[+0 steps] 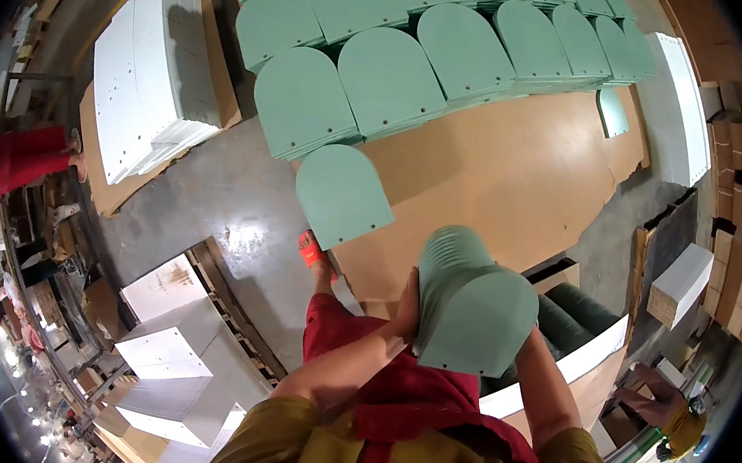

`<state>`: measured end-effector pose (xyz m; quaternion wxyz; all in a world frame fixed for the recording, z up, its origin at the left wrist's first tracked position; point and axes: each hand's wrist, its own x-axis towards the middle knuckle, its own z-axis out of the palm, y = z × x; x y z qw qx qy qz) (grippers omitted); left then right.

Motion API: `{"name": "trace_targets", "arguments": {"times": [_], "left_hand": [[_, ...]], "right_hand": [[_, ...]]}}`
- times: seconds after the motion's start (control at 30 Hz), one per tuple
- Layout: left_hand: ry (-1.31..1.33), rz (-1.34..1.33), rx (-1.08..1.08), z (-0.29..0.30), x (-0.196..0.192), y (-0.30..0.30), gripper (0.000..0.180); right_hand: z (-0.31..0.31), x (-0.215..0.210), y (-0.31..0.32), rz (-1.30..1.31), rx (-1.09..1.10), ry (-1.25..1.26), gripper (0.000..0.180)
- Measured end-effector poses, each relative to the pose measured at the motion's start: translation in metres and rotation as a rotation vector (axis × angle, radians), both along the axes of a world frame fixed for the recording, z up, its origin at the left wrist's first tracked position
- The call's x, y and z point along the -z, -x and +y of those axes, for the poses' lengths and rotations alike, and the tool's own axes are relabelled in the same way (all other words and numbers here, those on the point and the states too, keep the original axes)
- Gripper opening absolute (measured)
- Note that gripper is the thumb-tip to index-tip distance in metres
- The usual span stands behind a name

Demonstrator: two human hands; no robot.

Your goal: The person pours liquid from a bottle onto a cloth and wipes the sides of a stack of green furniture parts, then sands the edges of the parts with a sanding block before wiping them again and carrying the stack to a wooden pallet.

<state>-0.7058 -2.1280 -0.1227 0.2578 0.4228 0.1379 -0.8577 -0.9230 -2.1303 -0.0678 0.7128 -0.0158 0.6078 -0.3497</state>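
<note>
Against my body I hold a fanned stack of pale green arch-topped panels (485,323), several pieces thick, with small dark holes near the straight edge of the top one. My left hand (409,304) is closed on the stack's left side. On the other side, my right hand (535,334) supports it; the panels hide most of those fingers. Ahead and to the left, a single green panel (343,196) lies at the cardboard's edge, close to my foot. Beyond it stand rows of stacked green panels (390,83), packed side by side.
Brown cardboard sheet (491,167) covers the floor ahead, with a small green panel (612,112) at its far right. White panel stacks (142,79) stand left, with more white boards (170,359) at lower left. Beside me on the right, a box (594,352) holds rounded dark green pieces.
</note>
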Motion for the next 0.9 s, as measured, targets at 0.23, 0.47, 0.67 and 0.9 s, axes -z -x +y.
{"name": "trace_targets", "arguments": {"times": [0.23,0.47,0.67,0.9], "left_hand": [[-0.028,-0.146,-0.061,-0.105,0.033,0.027,0.078],[0.052,0.403,-0.5,-0.146,0.096,0.027,0.072],[0.125,0.28,-0.623,-0.138,0.135,0.038,0.071],[0.172,0.116,-0.659,-0.118,0.164,0.037,0.069]], "right_hand": [[-0.116,0.079,0.031,0.053,-0.14,0.014,0.051],[-0.203,0.133,0.031,0.095,-0.24,0.031,0.052],[-0.231,0.155,0.025,0.104,-0.29,0.023,0.053],[-0.234,0.163,0.026,0.107,-0.318,0.007,0.054]]}}
